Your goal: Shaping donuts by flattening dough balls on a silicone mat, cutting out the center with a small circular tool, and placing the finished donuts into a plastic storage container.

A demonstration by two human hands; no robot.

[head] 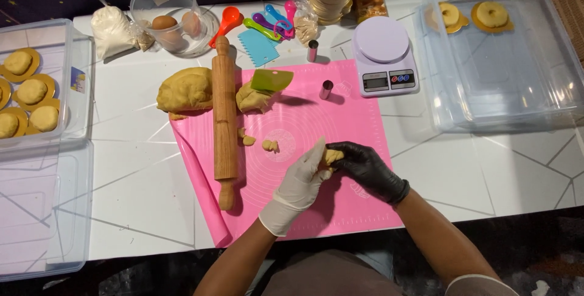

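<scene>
Dough piece (332, 155), soft, light and a bit sticky by my judgement, sits pinched between my white-gloved left hand (300, 183) and black-gloved right hand (365, 167) above the pink mat (340, 113), both sets of fingers curled around it, best cradled gently from its sides.

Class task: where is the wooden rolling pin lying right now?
The rolling pin lies lengthwise along the left part of the pink mat, between the big dough lump and the smaller dough piece.

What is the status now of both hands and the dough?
Left hand in white glove and right hand in black glove pinch one small yellow dough piece. Wooden rolling pin lies clear.
</scene>
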